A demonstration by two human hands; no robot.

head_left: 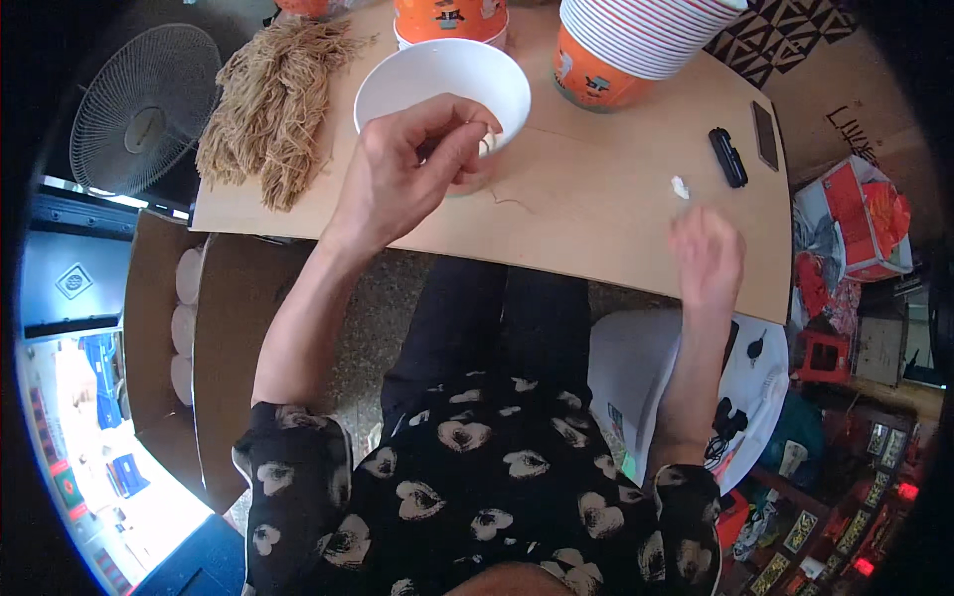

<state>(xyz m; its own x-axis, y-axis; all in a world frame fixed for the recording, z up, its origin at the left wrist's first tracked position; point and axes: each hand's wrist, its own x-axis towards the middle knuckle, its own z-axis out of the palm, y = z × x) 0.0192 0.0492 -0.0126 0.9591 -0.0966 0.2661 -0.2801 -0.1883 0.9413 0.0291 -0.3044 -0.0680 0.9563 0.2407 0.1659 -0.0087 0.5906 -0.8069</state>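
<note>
My left hand (pixel 422 164) is closed in a pinch over the near rim of a white-lined paper bucket (pixel 397 84). A thin brown string (pixel 484 145) shows at its fingertips, partly hidden by the fingers. Below the bucket, a thin strand (pixel 512 202) curves over the tabletop. My right hand (pixel 708 253) is above the table's near right side, smeared by motion, its fingers unclear. Closest to it lies a small crumpled white scrap (pixel 680 187). A thick bundle of tan twine strands (pixel 273 104) rests on the table's left side.
At the back right stands a tilted stack of orange buckets (pixel 606 74); another orange bucket (pixel 452 18) is behind the white-lined one. A black object (pixel 727 157) and a dark phone-like slab (pixel 764 135) lie right. An open cardboard box (pixel 164 328) and fan (pixel 145 124) stand left.
</note>
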